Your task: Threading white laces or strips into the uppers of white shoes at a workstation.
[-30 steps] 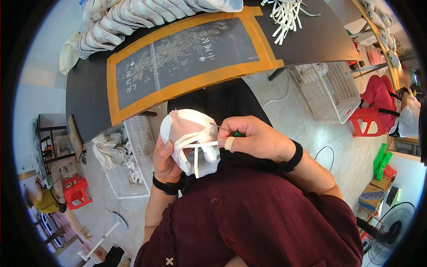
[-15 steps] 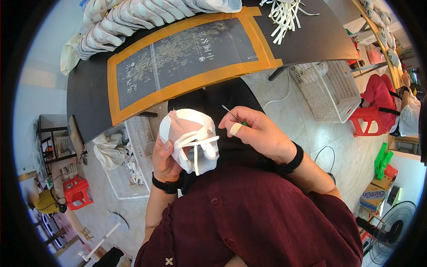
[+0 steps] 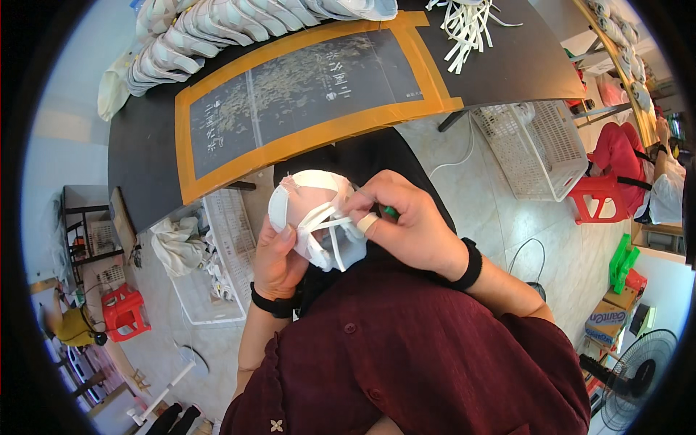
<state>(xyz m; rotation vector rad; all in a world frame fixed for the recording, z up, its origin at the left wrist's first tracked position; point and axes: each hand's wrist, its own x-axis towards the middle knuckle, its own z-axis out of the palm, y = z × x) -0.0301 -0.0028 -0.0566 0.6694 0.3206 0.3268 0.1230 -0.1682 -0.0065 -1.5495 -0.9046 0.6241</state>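
Note:
My left hand (image 3: 279, 254) grips a white and pale pink shoe upper (image 3: 296, 206) by its left side, thumb over the outer edge. The upper is held above my lap. Narrow white laces (image 3: 317, 217) cross its front, and one loose end hangs down. My right hand (image 3: 413, 228) is closed on a thin tool whose green handle (image 3: 391, 212) peeks out between the fingers. Its fingertips touch the right side of the upper by the laces, and they hide the tool's metal tip. A pale bandage wraps the right thumb.
Beyond my lap stands a dark table (image 3: 507, 69) with an orange-taped sheet (image 3: 290, 94). A row of stacked shoe uppers (image 3: 217, 36) and a bundle of white laces (image 3: 464, 32) lie on it. White crates (image 3: 533, 152) stand below. A person sits on a red stool (image 3: 594, 199) at right.
My right hand has moved left and in to the upper, so the tool's metal shaft no longer shows. The upper has shifted slightly right and tilted in my left hand.

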